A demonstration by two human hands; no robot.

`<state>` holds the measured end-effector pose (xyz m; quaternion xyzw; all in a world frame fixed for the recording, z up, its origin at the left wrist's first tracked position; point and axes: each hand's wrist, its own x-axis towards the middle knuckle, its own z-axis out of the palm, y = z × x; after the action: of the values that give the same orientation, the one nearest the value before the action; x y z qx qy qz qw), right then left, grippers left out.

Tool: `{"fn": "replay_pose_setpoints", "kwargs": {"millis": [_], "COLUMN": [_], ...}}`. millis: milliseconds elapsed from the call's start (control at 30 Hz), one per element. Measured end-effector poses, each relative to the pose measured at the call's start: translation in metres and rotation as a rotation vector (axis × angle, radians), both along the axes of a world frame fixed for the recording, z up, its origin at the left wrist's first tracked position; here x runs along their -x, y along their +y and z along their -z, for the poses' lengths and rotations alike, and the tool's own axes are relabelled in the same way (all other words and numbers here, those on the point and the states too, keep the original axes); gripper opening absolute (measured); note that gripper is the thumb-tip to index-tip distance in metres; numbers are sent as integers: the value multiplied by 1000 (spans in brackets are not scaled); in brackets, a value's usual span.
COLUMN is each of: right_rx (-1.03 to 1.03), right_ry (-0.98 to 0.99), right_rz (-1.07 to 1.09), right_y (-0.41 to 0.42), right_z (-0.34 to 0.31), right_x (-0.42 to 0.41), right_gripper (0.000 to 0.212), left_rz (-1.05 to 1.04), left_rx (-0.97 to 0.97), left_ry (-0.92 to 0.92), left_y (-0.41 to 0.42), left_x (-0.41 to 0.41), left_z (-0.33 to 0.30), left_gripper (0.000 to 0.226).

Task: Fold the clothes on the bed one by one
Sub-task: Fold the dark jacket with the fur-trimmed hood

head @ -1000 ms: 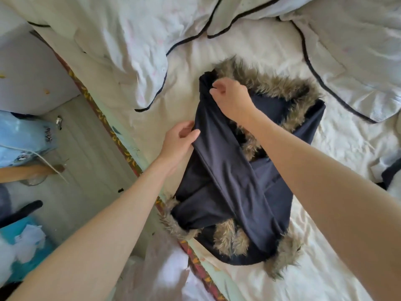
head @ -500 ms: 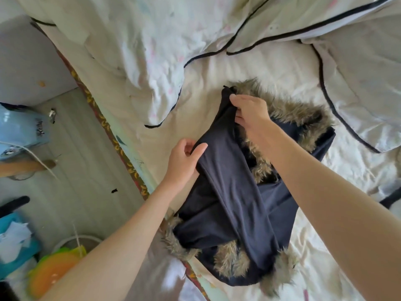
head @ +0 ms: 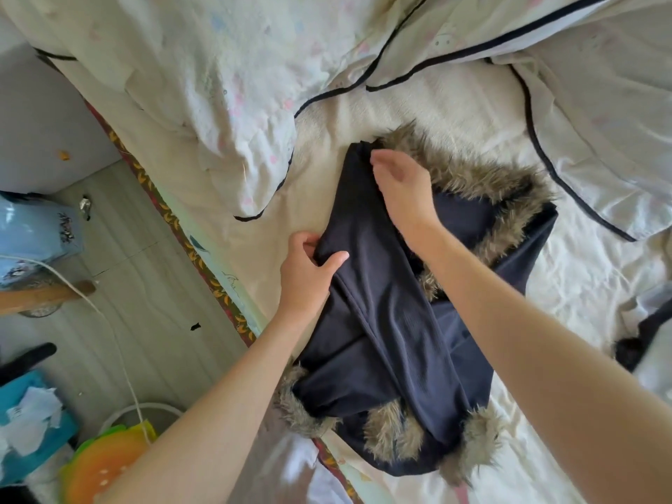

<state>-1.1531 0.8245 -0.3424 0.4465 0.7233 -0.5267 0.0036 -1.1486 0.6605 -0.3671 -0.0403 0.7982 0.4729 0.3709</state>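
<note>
- Two hands worked one garment: a dark navy coat (head: 392,321) with fur trim (head: 472,176), lying on the bed (head: 327,114) near its left edge.
- Left hand (head: 309,274): grip closed, thumb and fingers pinching the coat's left fold, probably to keep that edge straight.
- Right hand (head: 403,187): fingers loosely extended, resting on the far end of the folded sleeve, holding nothing; apparently pressing it flat.
- Coat's long axis ran near to far, fur collar at the far end, fur hem nearest.
</note>
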Motion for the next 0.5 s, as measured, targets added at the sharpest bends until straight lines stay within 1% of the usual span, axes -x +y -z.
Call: {"fn": "replay_pose_setpoints", "kwargs": {"millis": [100,167,267,400,500], "right_rx": [-149,-235,-295,-460,-435], "right_ry": [14,-15,-139,-304,-441], "right_rz": [-39,-92,-178,-340,-265], "right_y": [-29,-48,-76,-103,-113], "right_z": [-13,-11,-3,11,12], "right_x": [-61,-109,-179,-261,-318], "right_gripper": [28,28,30,38,39], "left_rz": [-1,56,188,309,410], "left_rx": [21,26,61,136,229], "left_ry": [-101,-168,-158,-143,-191], "left_y": [-15,-28,-47,-71,-98], "left_x": [-12,-25,-47,-71,-91], "left_z": [0,2,2,4,6], "left_gripper": [34,26,16,15,22]}}
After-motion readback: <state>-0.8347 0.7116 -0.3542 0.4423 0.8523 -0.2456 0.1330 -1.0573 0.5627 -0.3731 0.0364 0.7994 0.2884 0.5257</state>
